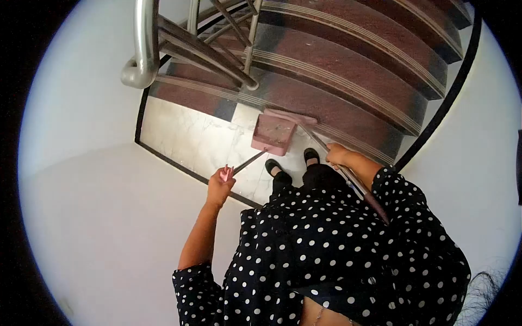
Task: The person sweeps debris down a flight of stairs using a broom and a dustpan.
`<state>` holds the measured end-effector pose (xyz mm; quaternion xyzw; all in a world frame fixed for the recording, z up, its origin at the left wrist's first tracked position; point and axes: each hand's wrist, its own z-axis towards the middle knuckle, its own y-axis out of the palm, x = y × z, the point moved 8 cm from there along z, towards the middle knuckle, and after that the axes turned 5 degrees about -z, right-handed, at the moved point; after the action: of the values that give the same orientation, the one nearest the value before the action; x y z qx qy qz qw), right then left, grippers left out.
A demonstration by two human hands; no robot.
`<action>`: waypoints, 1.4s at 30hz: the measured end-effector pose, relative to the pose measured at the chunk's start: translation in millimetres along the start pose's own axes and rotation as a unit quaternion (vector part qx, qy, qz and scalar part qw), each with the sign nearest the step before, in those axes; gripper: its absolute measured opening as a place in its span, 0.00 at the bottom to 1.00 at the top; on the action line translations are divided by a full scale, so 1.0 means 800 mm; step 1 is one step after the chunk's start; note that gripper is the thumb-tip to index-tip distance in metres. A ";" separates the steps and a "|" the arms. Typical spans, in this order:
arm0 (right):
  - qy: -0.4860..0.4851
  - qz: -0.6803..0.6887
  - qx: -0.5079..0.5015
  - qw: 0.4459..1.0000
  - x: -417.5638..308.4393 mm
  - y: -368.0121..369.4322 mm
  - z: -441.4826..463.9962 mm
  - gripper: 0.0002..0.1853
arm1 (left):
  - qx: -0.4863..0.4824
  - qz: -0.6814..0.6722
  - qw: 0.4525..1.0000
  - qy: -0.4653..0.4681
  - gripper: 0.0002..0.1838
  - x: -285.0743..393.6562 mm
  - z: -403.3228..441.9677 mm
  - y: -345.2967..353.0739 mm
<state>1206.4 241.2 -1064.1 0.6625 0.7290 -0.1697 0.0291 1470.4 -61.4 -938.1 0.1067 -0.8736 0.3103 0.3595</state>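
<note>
My left hand is closed around the pink handle end of a long-handled dustpan. The pink dustpan rests on the white floor at the foot of the stairs, with bits of debris in it. My right hand grips the metal stick of a broom, whose brown grip reaches back beside my body. At the stick's far end, the pink broom head lies along the dustpan's far edge, by the lowest step. Whether its bristles touch the pan I cannot tell.
Dark red stairs with striped edges rise ahead and to the right. A metal railing stands at the upper left. White walls flank the marble landing, with a black skirting along their base. My feet stand just behind the dustpan.
</note>
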 end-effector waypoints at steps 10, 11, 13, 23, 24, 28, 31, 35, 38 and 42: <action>-0.007 -0.015 0.078 0.997 -0.046 -0.067 0.004 0.32 | 0.003 -0.081 0.994 -0.077 0.15 -0.011 -0.007 0.001; 0.008 -0.035 0.083 0.996 -0.055 -0.055 0.003 0.25 | 0.008 -0.078 0.994 -0.077 0.15 -0.009 -0.008 -0.001; 0.019 -0.051 0.087 0.995 -0.048 -0.031 0.006 0.18 | 0.013 -0.010 0.999 -0.033 0.16 0.022 -0.012 -0.001; -0.092 0.017 0.115 0.989 0.005 -0.061 -0.066 0.27 | 0.028 0.025 0.999 -0.012 0.18 0.016 -0.006 0.012; -0.054 0.025 0.104 0.993 -0.009 -0.061 -0.068 0.27 | 0.025 0.028 0.999 -0.011 0.18 0.004 0.005 0.005; -0.088 0.023 0.191 0.977 -0.008 -0.076 0.005 0.24 | 0.022 0.008 1.000 0.003 0.17 -0.004 0.013 0.012; -0.070 0.023 0.180 0.981 -0.035 -0.078 0.061 0.20 | 0.015 0.041 0.999 0.020 0.17 -0.003 0.021 0.020; -0.074 0.052 0.187 0.978 -0.081 -0.089 0.025 0.18 | 0.006 0.071 0.997 -0.025 0.17 -0.005 0.005 0.034; -0.099 0.000 0.203 0.974 -0.117 -0.103 0.053 0.25 | 0.016 0.102 0.995 -0.016 0.18 -0.030 0.019 0.038; -0.085 -0.080 0.170 0.979 -0.158 -0.115 0.077 0.16 | 0.019 0.104 0.994 -0.021 0.18 -0.031 0.010 0.048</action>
<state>1121.0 96.8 -1069.3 0.5807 0.7350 -0.3483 -0.0356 1468.1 -37.0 -977.4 0.0288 -0.8814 0.3602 0.3043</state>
